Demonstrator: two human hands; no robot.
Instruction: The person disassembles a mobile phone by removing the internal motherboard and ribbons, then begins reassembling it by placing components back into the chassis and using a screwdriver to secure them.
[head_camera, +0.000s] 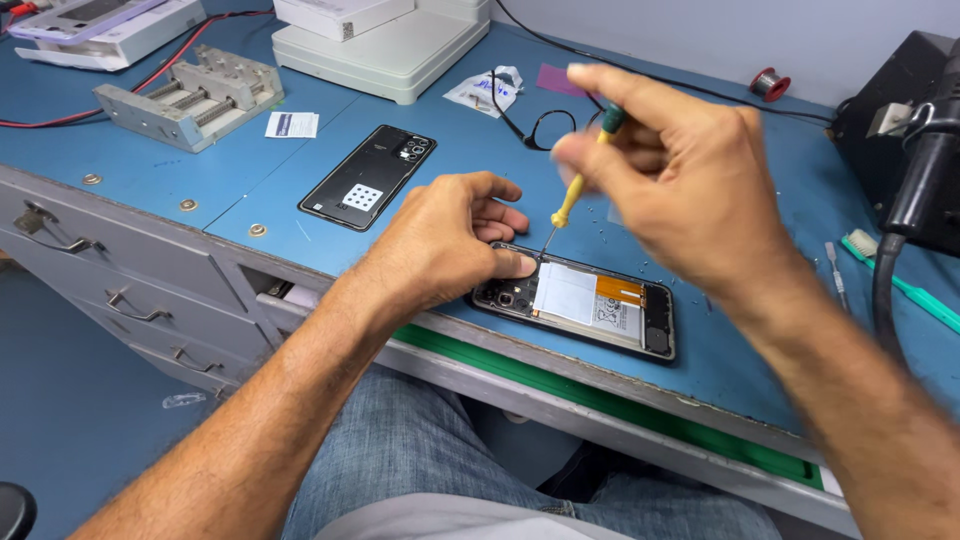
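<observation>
An opened black smartphone with its white battery and orange flex cable exposed (590, 305) lies near the front edge of the blue-topped workbench (440, 150), just behind the green strip along that edge. The left hand (440, 235) presses down on the phone's camera end, fingertips flat on the frame, pinning it rather than gripping it. The right hand (680, 165), blurred by motion, pinches a thin precision screwdriver with a yellow shaft and green cap (575, 190) between thumb and fingers, its tip standing on the phone's upper edge beside the left fingertips.

The glossy black back cover (368, 176) is already off and lies well apart toward the middle of the bench, so the opening step looks done; screw work on the inner frame seems in hand, and the battery and boards remain seated.

Room is fair: bare blue surface lies between phone and cover. To the right, a green-handled brush (900, 280), a small metal pick (836, 270) and a black hose (885, 290) crowd the bench's right edge. A grey metal clamp jig (190, 95) sits near the back left corner.
</observation>
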